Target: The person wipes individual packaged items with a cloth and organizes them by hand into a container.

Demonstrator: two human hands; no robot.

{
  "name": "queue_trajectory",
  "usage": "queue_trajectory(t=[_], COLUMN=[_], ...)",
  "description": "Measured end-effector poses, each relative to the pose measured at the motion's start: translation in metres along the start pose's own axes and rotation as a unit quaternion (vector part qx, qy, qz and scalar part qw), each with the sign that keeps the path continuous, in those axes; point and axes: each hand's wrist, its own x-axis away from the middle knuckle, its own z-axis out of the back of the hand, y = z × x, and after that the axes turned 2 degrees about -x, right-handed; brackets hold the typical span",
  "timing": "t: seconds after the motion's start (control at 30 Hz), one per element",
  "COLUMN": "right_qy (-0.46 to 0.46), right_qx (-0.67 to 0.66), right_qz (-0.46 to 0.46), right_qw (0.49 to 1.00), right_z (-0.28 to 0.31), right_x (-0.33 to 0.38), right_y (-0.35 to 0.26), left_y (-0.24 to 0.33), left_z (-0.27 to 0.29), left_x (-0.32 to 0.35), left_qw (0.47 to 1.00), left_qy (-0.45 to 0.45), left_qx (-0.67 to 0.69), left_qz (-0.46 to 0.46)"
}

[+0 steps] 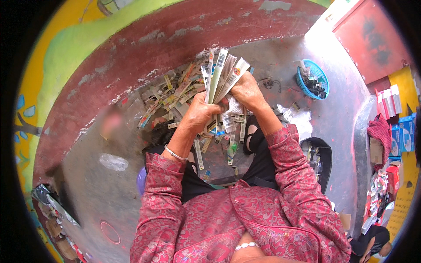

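Both my hands are raised in front of me around a fanned bundle of long, flat packaged combs (216, 79). Comb teeth show in one of them, and others bear barcodes on white and greenish strips. My left hand (202, 110) is closed round the lower ends, thumb across the front. At the right side of the fan, my right hand (247, 90) is closed on a white package with an orange mark; its fingertips are hidden behind. White bumpy material (235, 106) shows just below it. A heap of similar slim packages (177, 92) lies on the floor beyond and beneath my hands.
A blue basket (314, 79) with dark items stands at far right. White plastic (298, 120) and a black tub (322, 162) lie right of my legs. Clear plastic (113, 161) and a pink ring (110, 232) are on the left floor. A person (372, 243) is at lower right.
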Motion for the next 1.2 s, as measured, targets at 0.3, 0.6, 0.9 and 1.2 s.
queue_trajectory(t=[0.3,0.6,0.9,1.2], right_qy=[-0.133,-0.046,0.088,0.014], right_qx=[-0.161,-0.288,-0.383,-0.399], right_qz=[-0.142,-0.142,-0.159,-0.198], right_qw=[0.968,0.946,0.906,0.895], right_z=[0.034,0.033,0.064,0.051], right_x=[0.002,-0.001,-0.005,-0.004], right_y=[-0.021,-0.01,-0.003,-0.006], left_y=[-0.001,0.001,0.005,0.005], left_z=[0.008,0.006,0.014,0.009], left_x=[-0.002,0.001,-0.002,-0.002], left_qw=[0.997,0.995,0.992,0.982], left_qy=[0.067,-0.008,0.045,-0.02], left_qx=[0.035,0.088,0.111,0.167], left_qz=[0.018,0.041,0.026,0.089])
